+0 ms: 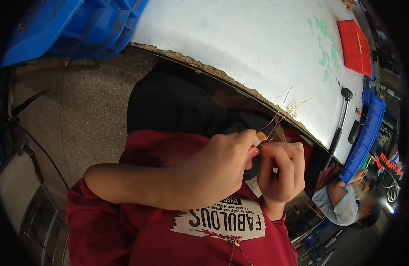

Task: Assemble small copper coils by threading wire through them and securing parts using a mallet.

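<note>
White table (pixel 240 40): its chipped edge lies just beyond the hands; the work is held off the tabletop, over the lap, so a dropped part would likely fall out of reach. Hands above the top would be safer.
Left hand (pixel 224 166): thumb and forefinger pinch the coil block; a firm hold on its body, clear of the wires, should steady it best.
Right hand (pixel 283 173): fingers curl, tips just beside the block; whether they pinch a wire is too small to tell. Light fingertip moves seem best here.
Long copper wires (pixel 297 105): they run from the block past the table's edge, spread apart at their far ends; a snag on that rough edge could bend them, and a hard pull might kink them.
Coil block (pixel 260 136): orange-tan and white, at the left fingertips; turning its wire side toward the right fingers should ease the work.
</note>
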A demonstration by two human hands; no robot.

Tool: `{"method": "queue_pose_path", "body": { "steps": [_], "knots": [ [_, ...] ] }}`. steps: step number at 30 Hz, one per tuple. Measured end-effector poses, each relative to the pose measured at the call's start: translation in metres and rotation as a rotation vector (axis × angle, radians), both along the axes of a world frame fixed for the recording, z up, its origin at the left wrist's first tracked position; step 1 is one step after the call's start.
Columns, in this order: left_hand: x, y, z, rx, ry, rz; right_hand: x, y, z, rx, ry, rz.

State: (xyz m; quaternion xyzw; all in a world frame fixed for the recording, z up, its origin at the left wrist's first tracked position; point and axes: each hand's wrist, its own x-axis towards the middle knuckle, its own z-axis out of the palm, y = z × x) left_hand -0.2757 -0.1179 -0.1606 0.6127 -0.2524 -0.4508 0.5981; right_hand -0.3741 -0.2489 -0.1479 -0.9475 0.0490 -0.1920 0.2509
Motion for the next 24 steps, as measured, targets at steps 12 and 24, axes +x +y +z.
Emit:
{"method": "queue_pose_path", "body": {
  "steps": [12,24],
  "knots": [
    [-0.010,-0.001,0.003,0.066,-0.178,0.051,0.001,0.003,-0.010,0.035,-0.091,-0.008],
    [0.004,-0.012,0.006,-0.017,-0.054,0.021,0.000,-0.015,-0.006,-0.002,-0.043,0.029]
  ]
}}
